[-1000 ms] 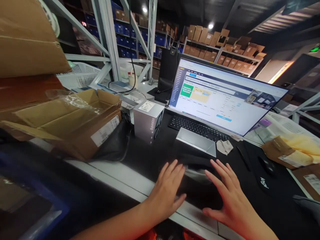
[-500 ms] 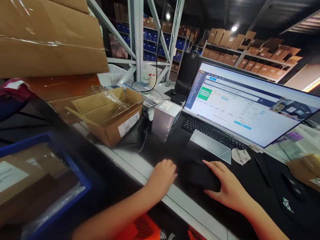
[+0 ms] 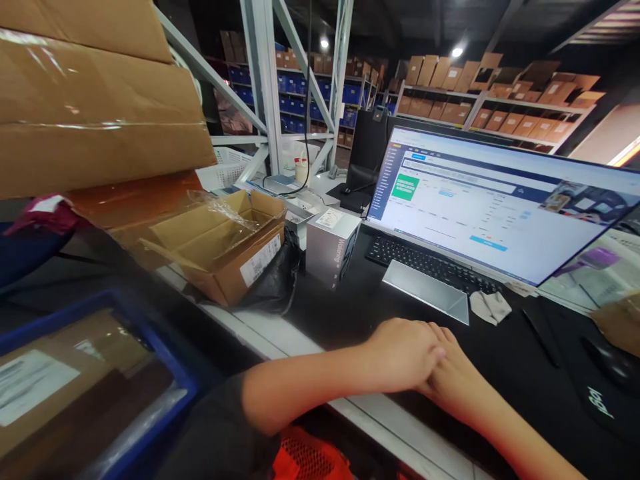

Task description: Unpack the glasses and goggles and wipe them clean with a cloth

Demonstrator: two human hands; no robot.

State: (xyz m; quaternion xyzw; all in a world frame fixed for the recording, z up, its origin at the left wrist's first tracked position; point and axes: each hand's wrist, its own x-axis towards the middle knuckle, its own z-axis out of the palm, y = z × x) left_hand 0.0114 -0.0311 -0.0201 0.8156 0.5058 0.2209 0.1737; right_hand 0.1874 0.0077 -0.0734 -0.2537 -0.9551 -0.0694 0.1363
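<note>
Silver panel [image 3: 426, 292], just beyond hands [image 3: 406, 355], touching each other

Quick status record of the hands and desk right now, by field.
Left hand: laid over the right hand, touching it
Right hand: partly covered; anything beneath is hidden
Nearest thing: silver panel, before the keyboard
Left side: grey box, open cardboard box
Right side: crumpled pale scrap, black mouse
Screen: monitor lit
</note>
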